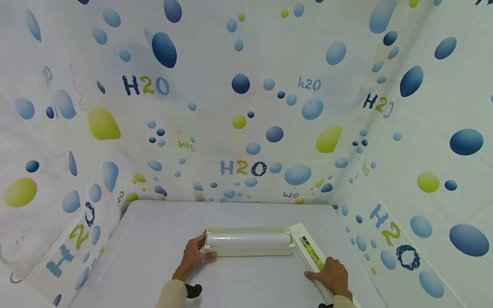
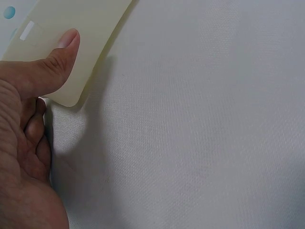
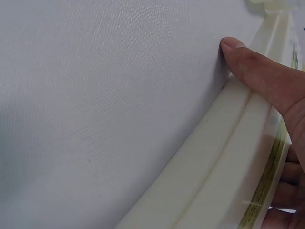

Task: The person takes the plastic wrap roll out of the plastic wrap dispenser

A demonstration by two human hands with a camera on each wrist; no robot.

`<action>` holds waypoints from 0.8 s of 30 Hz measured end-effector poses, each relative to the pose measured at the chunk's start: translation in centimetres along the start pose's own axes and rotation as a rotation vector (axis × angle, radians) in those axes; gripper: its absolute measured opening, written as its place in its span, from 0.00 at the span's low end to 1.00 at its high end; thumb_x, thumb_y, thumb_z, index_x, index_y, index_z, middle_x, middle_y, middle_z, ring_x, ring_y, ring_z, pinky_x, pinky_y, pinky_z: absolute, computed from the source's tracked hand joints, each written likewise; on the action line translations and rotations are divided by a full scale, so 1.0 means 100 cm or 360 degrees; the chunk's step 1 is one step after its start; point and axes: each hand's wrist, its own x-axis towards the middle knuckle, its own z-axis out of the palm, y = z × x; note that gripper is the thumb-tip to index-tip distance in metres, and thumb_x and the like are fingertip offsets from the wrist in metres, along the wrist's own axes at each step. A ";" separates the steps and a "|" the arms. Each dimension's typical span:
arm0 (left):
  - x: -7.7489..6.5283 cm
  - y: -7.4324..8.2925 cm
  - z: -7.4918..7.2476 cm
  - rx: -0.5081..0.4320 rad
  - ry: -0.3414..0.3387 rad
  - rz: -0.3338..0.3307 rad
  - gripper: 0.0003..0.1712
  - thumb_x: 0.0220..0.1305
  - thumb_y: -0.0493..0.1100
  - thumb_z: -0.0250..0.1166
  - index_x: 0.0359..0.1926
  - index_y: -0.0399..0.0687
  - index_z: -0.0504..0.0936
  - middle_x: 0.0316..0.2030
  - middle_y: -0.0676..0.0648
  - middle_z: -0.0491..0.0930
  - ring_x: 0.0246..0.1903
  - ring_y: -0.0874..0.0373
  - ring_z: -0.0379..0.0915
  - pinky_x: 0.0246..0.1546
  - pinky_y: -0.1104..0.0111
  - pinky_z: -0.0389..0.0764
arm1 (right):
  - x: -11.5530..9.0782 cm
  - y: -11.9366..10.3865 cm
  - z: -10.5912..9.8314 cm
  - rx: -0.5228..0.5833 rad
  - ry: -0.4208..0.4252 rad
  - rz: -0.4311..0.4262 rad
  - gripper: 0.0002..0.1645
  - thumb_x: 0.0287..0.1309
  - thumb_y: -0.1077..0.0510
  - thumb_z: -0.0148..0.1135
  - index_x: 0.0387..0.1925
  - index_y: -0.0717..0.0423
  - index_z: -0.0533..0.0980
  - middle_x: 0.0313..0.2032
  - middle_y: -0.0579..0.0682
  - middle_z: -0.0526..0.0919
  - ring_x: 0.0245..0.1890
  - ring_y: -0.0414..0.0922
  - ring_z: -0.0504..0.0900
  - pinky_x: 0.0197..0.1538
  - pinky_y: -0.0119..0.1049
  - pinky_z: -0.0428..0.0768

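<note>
A cream cling film dispenser lies on the white-covered table, with a shiny roll of film exposed inside. My left hand grips its left end, and the thumb lies along the near side; the left wrist view shows that thumb on the pale plastic. On the right, the dispenser's long lid, with a green and yellow label, slants from the box's right end toward me. My right hand holds this lid, thumb on the near edge and fingers round the far side, partly hidden in the right wrist view.
White cloth covers the table. Curtain-like walls printed with blue and green drops and H2O lettering rise behind it and on both sides. The table's back edge meets the rear wall.
</note>
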 end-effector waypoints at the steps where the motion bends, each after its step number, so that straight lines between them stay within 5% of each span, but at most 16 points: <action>1: 0.000 0.001 0.000 -0.0003 0.0002 -0.0001 0.64 0.45 0.38 0.91 0.80 0.30 0.65 0.77 0.33 0.70 0.76 0.31 0.70 0.78 0.40 0.68 | 0.000 0.000 0.001 -0.0001 -0.0005 0.0000 0.54 0.32 0.25 0.88 0.36 0.71 0.80 0.23 0.53 0.78 0.25 0.48 0.75 0.28 0.39 0.78; 13: 0.004 0.000 -0.002 -0.0033 0.0027 -0.0004 0.63 0.44 0.39 0.91 0.79 0.32 0.67 0.76 0.34 0.72 0.75 0.32 0.73 0.79 0.42 0.70 | 0.000 -0.007 -0.006 0.0007 -0.0074 -0.0007 0.52 0.39 0.27 0.87 0.37 0.71 0.77 0.26 0.55 0.79 0.27 0.49 0.77 0.29 0.41 0.79; 20: 0.001 -0.001 -0.001 0.0039 0.0089 0.0093 0.61 0.42 0.40 0.92 0.76 0.29 0.71 0.72 0.30 0.75 0.71 0.28 0.76 0.74 0.40 0.75 | -0.004 -0.010 -0.008 -0.0040 -0.0141 0.0001 0.57 0.39 0.25 0.85 0.41 0.74 0.74 0.29 0.56 0.78 0.29 0.50 0.77 0.32 0.42 0.81; 24: 0.000 -0.007 0.000 -0.0017 0.0056 0.0021 0.62 0.42 0.41 0.92 0.77 0.30 0.70 0.74 0.32 0.74 0.73 0.31 0.75 0.77 0.41 0.73 | -0.007 -0.008 -0.009 -0.0097 -0.0212 0.0035 0.61 0.38 0.20 0.83 0.43 0.74 0.74 0.29 0.56 0.77 0.29 0.50 0.77 0.34 0.43 0.81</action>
